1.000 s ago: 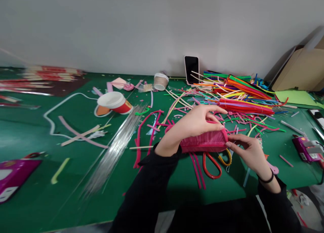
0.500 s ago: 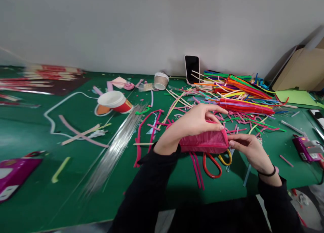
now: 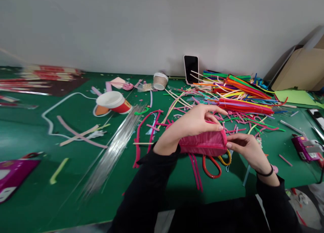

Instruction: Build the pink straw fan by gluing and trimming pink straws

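Note:
My left hand (image 3: 193, 123) is closed over the top of a pink ribbed object (image 3: 205, 143) made of pipe-cleaner strips, fingers curled round its upper edge. My right hand (image 3: 244, 148) pinches the same object at its right end with thumb and fingertips. The object is held just above the green table (image 3: 37, 131). Under it lie scissors with red and yellow handles (image 3: 215, 163) and loose pink strips (image 3: 196, 167).
A heap of coloured pipe cleaners (image 3: 240, 94) lies behind the hands, with a phone (image 3: 191, 69) leaning on the wall. Two paper cups (image 3: 113, 103) (image 3: 160, 81), a bundle of thin wires (image 3: 113, 148), a purple glue gun (image 3: 305, 148) and cardboard (image 3: 303, 71) surround the spot.
Both hands keep hold of the pink object and have hardly moved. The right hand's fingers have shifted slightly at its right end.

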`<state>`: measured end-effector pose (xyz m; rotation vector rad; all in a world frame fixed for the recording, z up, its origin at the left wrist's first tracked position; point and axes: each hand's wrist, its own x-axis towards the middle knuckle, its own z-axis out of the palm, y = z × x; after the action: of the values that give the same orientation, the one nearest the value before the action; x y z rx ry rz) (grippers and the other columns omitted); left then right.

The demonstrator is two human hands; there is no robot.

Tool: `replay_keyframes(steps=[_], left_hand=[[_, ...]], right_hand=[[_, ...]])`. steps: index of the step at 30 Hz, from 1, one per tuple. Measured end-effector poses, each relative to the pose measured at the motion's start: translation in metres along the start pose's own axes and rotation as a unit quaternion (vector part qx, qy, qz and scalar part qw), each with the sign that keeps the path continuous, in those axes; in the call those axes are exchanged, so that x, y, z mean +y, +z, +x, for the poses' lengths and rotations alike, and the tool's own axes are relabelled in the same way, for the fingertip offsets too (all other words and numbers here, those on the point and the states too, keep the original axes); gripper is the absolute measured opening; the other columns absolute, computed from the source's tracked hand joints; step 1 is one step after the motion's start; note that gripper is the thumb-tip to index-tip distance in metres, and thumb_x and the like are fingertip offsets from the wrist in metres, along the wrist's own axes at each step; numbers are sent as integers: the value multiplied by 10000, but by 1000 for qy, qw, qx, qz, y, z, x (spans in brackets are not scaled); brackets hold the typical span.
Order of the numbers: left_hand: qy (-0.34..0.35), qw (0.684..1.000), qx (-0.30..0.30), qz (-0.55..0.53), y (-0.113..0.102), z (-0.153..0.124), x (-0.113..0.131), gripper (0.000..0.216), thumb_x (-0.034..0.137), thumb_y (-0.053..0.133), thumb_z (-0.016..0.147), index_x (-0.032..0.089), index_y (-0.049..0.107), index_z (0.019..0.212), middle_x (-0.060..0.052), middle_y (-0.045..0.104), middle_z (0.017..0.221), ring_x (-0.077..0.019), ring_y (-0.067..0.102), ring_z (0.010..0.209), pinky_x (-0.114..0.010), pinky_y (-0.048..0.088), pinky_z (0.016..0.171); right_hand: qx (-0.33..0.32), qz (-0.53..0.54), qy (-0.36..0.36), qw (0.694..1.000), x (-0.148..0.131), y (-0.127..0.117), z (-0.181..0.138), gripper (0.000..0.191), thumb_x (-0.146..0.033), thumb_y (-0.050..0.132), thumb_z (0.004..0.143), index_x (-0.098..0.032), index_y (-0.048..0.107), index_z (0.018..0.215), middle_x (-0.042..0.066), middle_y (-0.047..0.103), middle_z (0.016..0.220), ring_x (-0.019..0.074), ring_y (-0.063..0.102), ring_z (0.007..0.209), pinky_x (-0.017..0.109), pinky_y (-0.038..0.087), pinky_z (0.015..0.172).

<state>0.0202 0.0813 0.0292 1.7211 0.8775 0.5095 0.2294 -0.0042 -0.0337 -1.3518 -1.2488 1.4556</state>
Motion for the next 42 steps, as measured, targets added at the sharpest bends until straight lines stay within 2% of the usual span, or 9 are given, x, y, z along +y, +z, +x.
replay_keyframes(steps=[5,10,16,25,31,37,42], left_hand=[[-2,1000,-2,-2,1,1,0,417,208,727,753,176,674,1166,-68,779,945,-225,744,916,-331,548,860],[-7,1000,7,5,2,1,0,415,197,723,750,187,679,1163,-62,778,953,-223,744,918,-323,551,851],[-20,1000,13,4,4,2,0,415,220,714,762,182,675,1174,-64,779,924,-225,751,863,-329,557,821],[-14,1000,9,0,3,2,1,424,178,716,749,174,670,1171,-74,776,960,-215,752,857,-326,555,827],[-13,1000,5,-1,3,2,-1,435,187,716,751,169,659,1182,-78,776,965,-218,753,853,-335,553,833],[-12,1000,-4,-1,2,2,-2,437,197,719,748,169,665,1180,-57,777,858,-227,753,857,-327,553,808],[-5,1000,-2,-1,3,3,-5,443,211,729,740,173,666,1176,-81,772,990,-223,751,861,-316,554,784]], right_hand=[[10,-15,-5,1000,0,3,0,300,-434,818,668,-218,781,873,42,776,841,195,717,773,331,588,744],[54,-95,-47,993,-2,9,-5,284,-437,754,744,-203,772,904,58,776,861,205,716,769,329,588,722],[109,-183,-102,972,-3,16,-11,206,-353,687,803,-205,759,928,57,776,896,199,722,782,311,584,740],[84,-132,-87,984,-1,15,-9,238,-403,706,797,-195,756,900,58,768,852,184,706,729,294,590,682],[91,-114,-73,987,-1,14,-9,257,-426,735,772,-195,763,882,57,768,846,185,705,730,297,585,693],[6,-55,-18,998,0,3,-9,324,-460,774,727,-226,786,952,55,784,912,226,726,836,344,592,756],[3,-23,-4,1000,2,2,-9,331,-438,808,688,-228,783,943,55,782,915,221,720,837,344,584,770]])
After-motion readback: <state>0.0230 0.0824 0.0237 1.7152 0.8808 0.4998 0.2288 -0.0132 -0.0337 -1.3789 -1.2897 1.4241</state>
